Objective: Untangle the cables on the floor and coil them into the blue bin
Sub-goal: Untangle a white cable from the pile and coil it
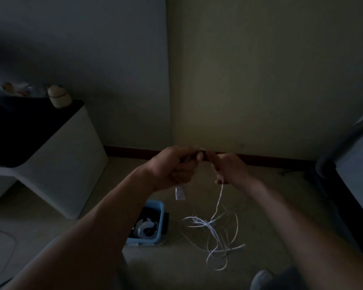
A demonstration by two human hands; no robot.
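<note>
A dim room corner is seen from above, looking forward and down. Two bare forearms are stretched out from the near edge, and the hands are held close together in mid-air in front of the far wall.

The left hand [176, 167] is curled into a loose fist around a white cable [219, 197]. A small white plug [180, 192] at the end of the cable hangs just below this fist. The right hand [232, 170] is held just beside the left, and the cable is pinched between its thumb and fingers. A short stretch of cable is held between the two hands, though blur hides the detail there.

From the right hand the cable drops straight down to the floor [281, 206], where the rest of it lies in a loose tangle of loops [216, 233], near and slightly right of centre.

A blue bin [158, 208] stands on the floor just to the left of the tangle, below the left forearm. A coiled white cable [145, 229] is seen lying inside it.

On the left a white cabinet [71, 164] with a dark top is placed against the wall, with a small pale rounded object [59, 98] standing on its far corner. A dark baseboard [134, 150] runs along the bottom of the far wall. Dark furniture [354, 174] is seen at the right edge.
</note>
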